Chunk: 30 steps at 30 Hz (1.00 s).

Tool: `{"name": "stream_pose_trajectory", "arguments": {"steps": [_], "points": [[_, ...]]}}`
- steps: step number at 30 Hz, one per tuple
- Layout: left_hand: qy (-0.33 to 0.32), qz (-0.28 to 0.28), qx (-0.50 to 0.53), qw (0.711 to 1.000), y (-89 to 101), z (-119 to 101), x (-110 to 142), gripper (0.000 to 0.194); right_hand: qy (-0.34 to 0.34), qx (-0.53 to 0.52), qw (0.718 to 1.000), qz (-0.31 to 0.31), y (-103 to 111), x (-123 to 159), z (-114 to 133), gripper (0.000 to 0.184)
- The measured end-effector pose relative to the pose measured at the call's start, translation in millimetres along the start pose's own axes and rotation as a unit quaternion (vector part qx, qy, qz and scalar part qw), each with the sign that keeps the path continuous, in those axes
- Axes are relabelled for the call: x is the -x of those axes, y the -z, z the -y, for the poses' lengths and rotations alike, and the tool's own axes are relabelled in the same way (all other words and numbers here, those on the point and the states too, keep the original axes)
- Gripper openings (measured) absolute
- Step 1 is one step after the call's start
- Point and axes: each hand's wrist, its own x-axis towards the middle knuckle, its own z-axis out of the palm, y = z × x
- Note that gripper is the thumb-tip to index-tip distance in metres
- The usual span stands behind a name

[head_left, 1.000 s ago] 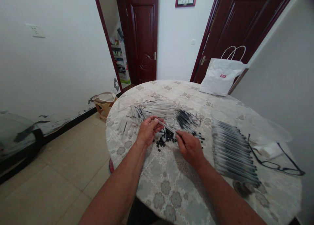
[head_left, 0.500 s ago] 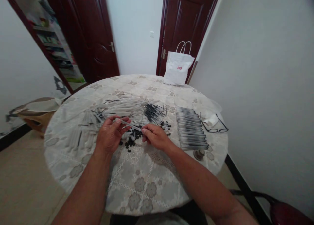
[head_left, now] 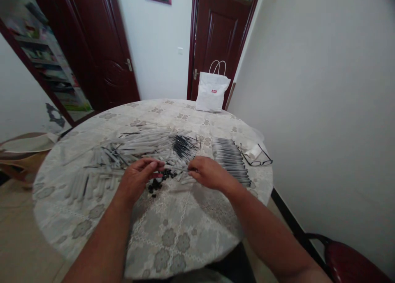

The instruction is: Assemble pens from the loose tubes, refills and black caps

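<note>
Between my two hands, a thin whitish pen (head_left: 176,168) lies almost level above the table. My left hand (head_left: 139,177) pinches its left end between thumb and fingers. The other end is in the closed fingers of my right hand (head_left: 207,172), which partly hide it. Just under the pen are small black caps (head_left: 156,185) in a loose heap. Behind my hands lie many pale pen barrels (head_left: 145,141) and a bundle of dark refills (head_left: 182,146). To the right, grey pens with dark ends (head_left: 231,159) lie side by side in a neat row.
A patterned cloth covers the round table (head_left: 173,237). Black-framed glasses (head_left: 256,163) and a white roll-like item (head_left: 254,151) lie at the right edge. At the back stands a white paper bag (head_left: 212,91). A dark red chair (head_left: 354,262) is at the lower right.
The view has swung to the right, so the table things appear further left. The pen stays between both hands, now more level, and my hands look closer together.
</note>
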Motion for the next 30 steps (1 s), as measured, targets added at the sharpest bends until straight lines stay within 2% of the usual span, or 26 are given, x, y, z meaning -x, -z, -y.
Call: {"name": "stream_pose_trajectory", "arguments": {"steps": [3, 6, 9, 12, 16, 20, 23, 27, 30], "points": [[-0.020, -0.078, 0.011, 0.997, 2.9, 2, -4, 0.032, -0.063, 0.071, 0.995, -0.031, 25, 30, -41, 0.015], [-0.032, -0.171, 0.036, 0.984, 8.6, 3, -9, 0.030, -0.141, 0.163, 0.976, -0.027, 41, 58, -89, 0.017], [-0.045, -0.251, 0.058, 0.965, 15.4, 3, -13, 0.027, -0.189, 0.219, 0.957, 0.007, 45, 77, -124, 0.020], [-0.067, -0.297, 0.067, 0.950, 20.4, 3, -15, 0.024, -0.200, 0.239, 0.949, 0.034, 40, 84, -137, 0.021], [-0.078, -0.313, 0.071, 0.944, 23.2, 3, -17, 0.022, -0.215, 0.240, 0.945, 0.051, 35, 82, -137, 0.022], [-0.083, -0.323, 0.068, 0.940, 24.7, 5, -18, 0.024, -0.218, 0.238, 0.946, 0.039, 34, 81, -136, 0.025], [-0.076, -0.327, 0.069, 0.939, 25.5, 6, -17, 0.026, -0.222, 0.229, 0.948, 0.026, 34, 75, -126, 0.027], [-0.076, -0.321, 0.073, 0.941, 24.9, 6, -16, 0.028, -0.179, 0.193, 0.965, 0.020, 25, 49, -85, 0.027], [-0.066, -0.323, 0.069, 0.942, 24.8, 7, -16, 0.029, -0.173, 0.190, 0.966, 0.035, 9, 23, -46, 0.028]]}}
